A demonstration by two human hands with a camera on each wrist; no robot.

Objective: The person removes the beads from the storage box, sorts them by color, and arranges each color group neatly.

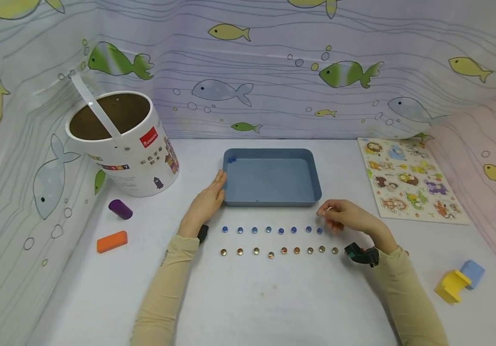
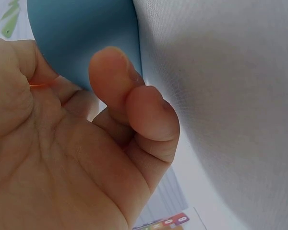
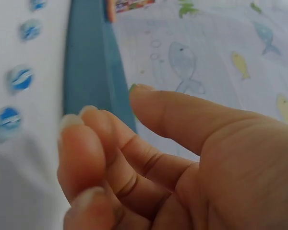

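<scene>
A blue-grey tray (image 1: pixel 271 182) lies at the middle of the table, with a few small blue pieces (image 1: pixel 232 159) in its far left corner. My left hand (image 1: pixel 204 204) rests along the tray's left side, fingers against the outer wall. Near the tray's front right corner hovers my right hand (image 1: pixel 344 216), its fingers loosely bent and apart from the thumb, and I see nothing between them. In front of the tray runs a row of clear marbles with blue swirls (image 1: pixel 268 229). Closer to me is a second row of amber-brown marbles (image 1: pixel 284 250).
A white bucket (image 1: pixel 144 163) with a handle stands at the back left. Before it lie a purple cylinder (image 1: pixel 120 209) and an orange block (image 1: pixel 112 241). An animal puzzle board (image 1: pixel 412 180) lies at the right, with yellow (image 1: pixel 452 287) and blue (image 1: pixel 473 274) blocks nearer me.
</scene>
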